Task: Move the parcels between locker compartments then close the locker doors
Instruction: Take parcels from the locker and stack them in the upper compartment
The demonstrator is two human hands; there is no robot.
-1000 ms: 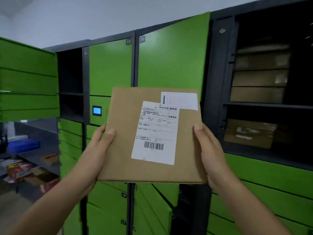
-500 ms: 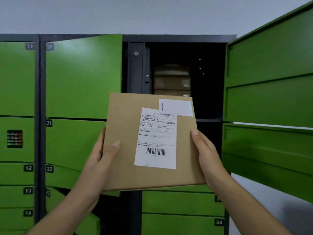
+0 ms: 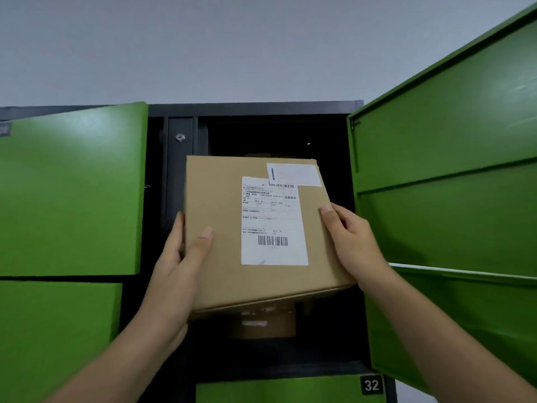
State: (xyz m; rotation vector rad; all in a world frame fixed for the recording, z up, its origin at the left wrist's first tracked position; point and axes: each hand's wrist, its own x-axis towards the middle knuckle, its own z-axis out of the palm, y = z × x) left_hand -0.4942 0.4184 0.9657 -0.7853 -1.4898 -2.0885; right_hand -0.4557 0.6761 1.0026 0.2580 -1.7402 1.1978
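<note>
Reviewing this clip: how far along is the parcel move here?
Done: nothing finished shows, though a second parcel sits in the lower compartment. In hand: left hand and right hand hold the labelled parcel before the open upper compartment. Left: setting it inside, then shutting the left door and right door, both open.

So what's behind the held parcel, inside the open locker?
Below the held parcel, another labelled parcel shows inside the locker. Left hand and right hand hold it across the dark upper space, so what's there can't be told.
</note>
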